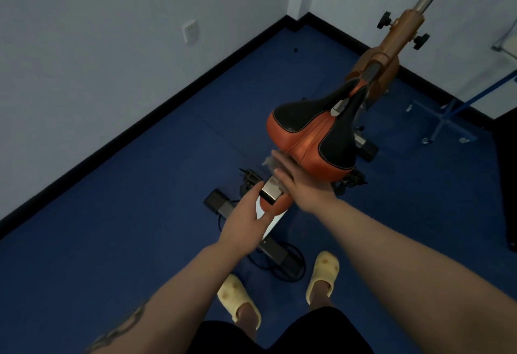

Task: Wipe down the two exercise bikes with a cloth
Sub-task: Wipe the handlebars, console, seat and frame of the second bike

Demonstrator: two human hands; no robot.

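An orange exercise bike (389,48) stands on the blue floor, its orange and black saddle (313,132) in the middle of the head view. Behind the saddle a silver seat rail (270,192) juts toward me. My right hand (291,177) presses a pale cloth (269,162) flat against the rail just under the saddle's rear edge; only a corner of the cloth shows past the fingers. My left hand (246,213) rests on the rail's near end with straight fingers. A second bike is not in view.
The bike's rear base bar (268,247) with a black cable lies in front of my feet in yellow slippers (321,272). White walls with black skirting close the left and back. A metal stand (442,118) stands at the right.
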